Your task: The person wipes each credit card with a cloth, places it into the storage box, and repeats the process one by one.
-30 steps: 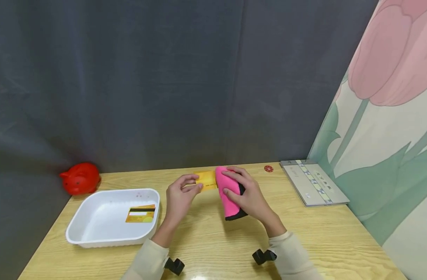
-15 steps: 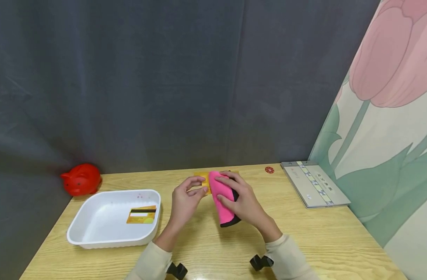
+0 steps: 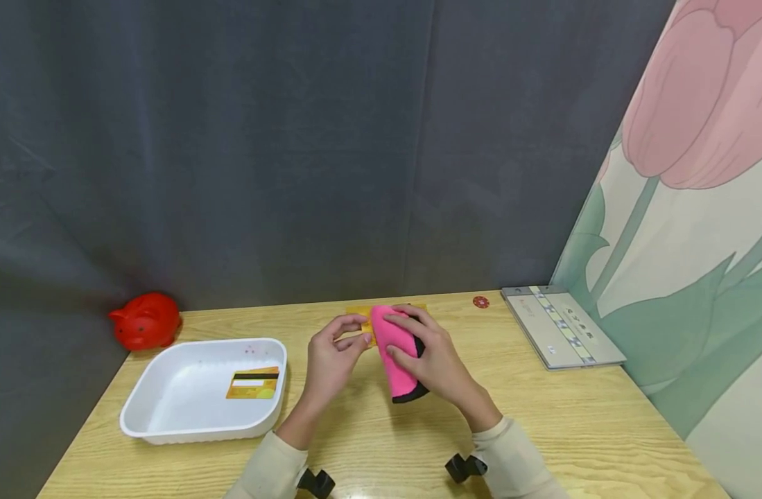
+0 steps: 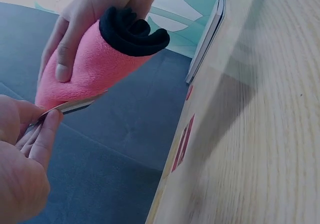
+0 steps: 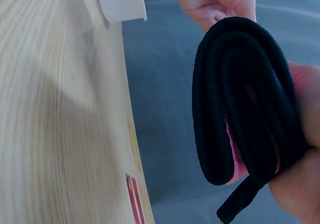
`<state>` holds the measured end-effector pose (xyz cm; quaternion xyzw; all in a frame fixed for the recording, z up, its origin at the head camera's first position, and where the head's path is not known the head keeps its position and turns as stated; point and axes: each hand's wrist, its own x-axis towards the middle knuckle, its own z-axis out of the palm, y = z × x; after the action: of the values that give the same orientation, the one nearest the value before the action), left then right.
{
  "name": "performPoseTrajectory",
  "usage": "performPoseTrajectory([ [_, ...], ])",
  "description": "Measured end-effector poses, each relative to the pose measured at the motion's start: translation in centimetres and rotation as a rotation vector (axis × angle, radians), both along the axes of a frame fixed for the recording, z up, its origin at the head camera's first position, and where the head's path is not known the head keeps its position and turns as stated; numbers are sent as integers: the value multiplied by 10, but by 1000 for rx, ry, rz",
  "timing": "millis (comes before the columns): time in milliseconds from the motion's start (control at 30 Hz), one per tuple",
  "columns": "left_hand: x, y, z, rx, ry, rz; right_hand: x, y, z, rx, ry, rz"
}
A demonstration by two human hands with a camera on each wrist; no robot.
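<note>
Head view: on a wooden table [image 3: 561, 423], a yellow card [image 3: 367, 330] is pinched between the thumb and fingers of the left hand [image 3: 332, 357]. A folded pink cloth [image 3: 393, 350] with black edging is gripped by the right hand [image 3: 439, 360], its fingers and thumb curved around the bundle. The card is partly hidden behind the cloth's left edge. To the left, a white tray [image 3: 175, 409] is seen, with another yellow card [image 3: 253, 382] lying in it. Behind the tray, a red piggy bank [image 3: 145, 321] is placed. At the right, a red chip [image 3: 480, 302] and a grey album [image 3: 561, 326] are set near the back edge. The background is filled by a dark curtain [image 3: 262, 152] and a tulip-patterned wall [image 3: 699, 229].

Left wrist view: the pinched card is seen nearly edge-on, lying along the pink cloth, which is clasped by the right hand. A flat red-and-white striped item [image 4: 183, 144] is shown on the table.

Right wrist view: the black edging is seen end-on, folded in layers, with a short black tab [image 5: 240, 196] hanging below. The card is hidden here.
</note>
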<state>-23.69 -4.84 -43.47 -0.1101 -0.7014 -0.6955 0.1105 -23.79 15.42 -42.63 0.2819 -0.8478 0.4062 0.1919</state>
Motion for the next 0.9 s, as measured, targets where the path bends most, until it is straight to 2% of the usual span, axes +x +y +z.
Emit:
performPoseTrajectory([
  [267,1,-5,6,22,20,1,-10,18,-1,-46,-35,-68],
  [433,2,-14,12,-42,38,68,-18,31,-3,-75,-51,-108],
  [600,2,-22,16,-107,9,116,-19,41,-1,-119,-74,-122],
  [800,-2,-30,16,-162,0,103,-18,46,3,-153,-80,-119],
  [900,-2,-32,17,-173,-2,57,-18,46,4,-156,-81,-120],
])
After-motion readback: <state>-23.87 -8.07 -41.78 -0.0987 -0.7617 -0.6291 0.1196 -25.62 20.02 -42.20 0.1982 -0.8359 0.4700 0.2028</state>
